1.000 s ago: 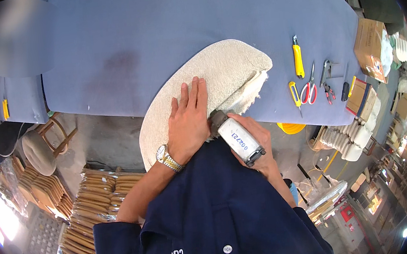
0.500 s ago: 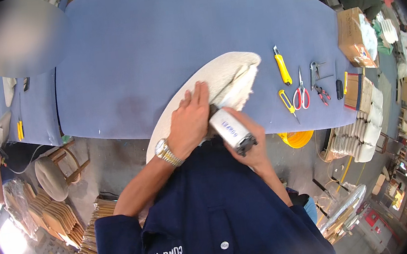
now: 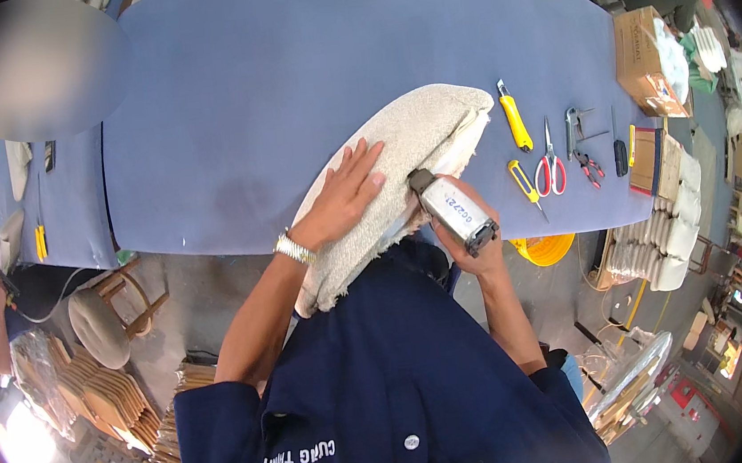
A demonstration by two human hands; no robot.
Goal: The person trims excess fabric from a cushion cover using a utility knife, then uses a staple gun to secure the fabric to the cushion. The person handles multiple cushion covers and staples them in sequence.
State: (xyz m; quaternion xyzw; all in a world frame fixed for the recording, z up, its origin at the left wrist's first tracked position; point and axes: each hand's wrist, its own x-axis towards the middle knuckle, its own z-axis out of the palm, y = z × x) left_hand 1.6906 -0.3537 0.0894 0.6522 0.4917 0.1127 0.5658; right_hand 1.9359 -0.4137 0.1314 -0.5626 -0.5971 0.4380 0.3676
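A beige fabric-covered seat cushion (image 3: 414, 125) lies aslant at the table's near edge, its frayed cloth edge and pale underside turned toward me. My left hand (image 3: 342, 194) rests flat on the cushion's top, fingers stretched out; a metal watch band is at the wrist. In my right hand (image 3: 475, 213) is a staple gun (image 3: 456, 209) with a silver-white body and black ends. Its dark nose meets the cushion's near side edge. The handle is mostly hidden in my fingers.
On the blue table (image 3: 283, 61), right of the cushion, lie a yellow utility knife (image 3: 514, 121), a yellow screwdriver (image 3: 524, 181), red-handled scissors (image 3: 550, 174) and pliers (image 3: 591, 169). A cardboard box (image 3: 643, 58) stands at the right end. A yellow basin (image 3: 545, 250) sits below the near edge.
The cushion has turned and tilted, showing more of its near side edge. My left hand has spread flatter on it; my right hand has moved the staple gun right and slightly up.
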